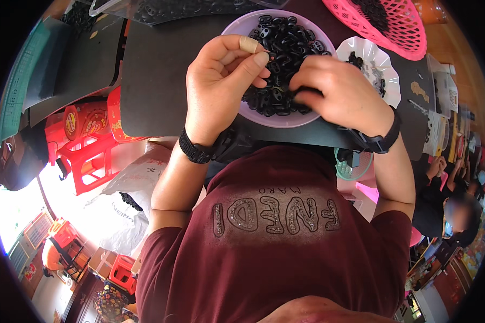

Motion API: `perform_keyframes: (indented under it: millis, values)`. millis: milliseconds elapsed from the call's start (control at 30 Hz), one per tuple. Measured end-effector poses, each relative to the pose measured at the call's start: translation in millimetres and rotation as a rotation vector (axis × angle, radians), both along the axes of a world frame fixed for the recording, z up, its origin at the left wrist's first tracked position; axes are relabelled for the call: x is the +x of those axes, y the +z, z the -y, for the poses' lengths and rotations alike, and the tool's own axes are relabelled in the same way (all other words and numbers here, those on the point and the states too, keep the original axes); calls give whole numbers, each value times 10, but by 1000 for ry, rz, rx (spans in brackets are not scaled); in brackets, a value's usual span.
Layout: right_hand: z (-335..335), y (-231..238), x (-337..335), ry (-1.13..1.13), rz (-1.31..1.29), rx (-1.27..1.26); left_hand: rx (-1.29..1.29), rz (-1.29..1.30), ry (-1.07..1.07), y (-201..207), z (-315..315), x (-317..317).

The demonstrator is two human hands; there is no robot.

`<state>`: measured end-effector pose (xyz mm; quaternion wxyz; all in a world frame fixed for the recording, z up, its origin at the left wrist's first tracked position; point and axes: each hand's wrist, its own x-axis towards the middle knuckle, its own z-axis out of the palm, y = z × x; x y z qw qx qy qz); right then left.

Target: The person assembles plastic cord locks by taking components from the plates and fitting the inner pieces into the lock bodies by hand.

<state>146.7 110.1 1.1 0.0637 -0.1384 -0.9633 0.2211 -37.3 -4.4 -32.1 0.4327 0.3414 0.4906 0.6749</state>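
Over the left side of a pale lilac bowl (235, 33), my left hand (221, 81) is raised with thumb and index finger pinched together. A tan bandage (248, 44) wraps the index finger. A tiny dark bit shows at the pinching tips, too small to make out. Heaped in the bowl are many small glossy black oval pieces with holes (279, 70). My right hand (342, 89) reaches over the bowl's right side, its curled fingers low against the pieces and smeared by motion. Whether it holds one is hidden.
A white fluted dish (392, 81) with small black parts stands right of the bowl. Behind it sits a pink mesh basket (409, 32). A clear tray of black parts (183, 11) lies at the back. Red stools (91, 161) stand left; another person (461, 218) is at far right.
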Motion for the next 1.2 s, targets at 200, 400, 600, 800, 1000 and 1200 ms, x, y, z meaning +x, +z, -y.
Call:
perform_keyframes:
  millis: [200,400,600,800,1000,1200]
  values:
    - [-21,40,-30,-159,-111,96,7,25,-3,-8,7,-11]
    - [49,-60,-92,-98,-103,49,1,23,-1,-3,8,-1]
    - [105,-113,-103,-76,-39,106,-24,-7,-10,20,-12,44]
    - [124,-12,94,-200,-171,-1,-29,-2,19,6,9,55]
    - [-220,180,796,-646,-182,-42,-23,-55,-2,18,17,25]
    - [-475,29,1118,-666,4,71,-36,-92,14,19,3,36]
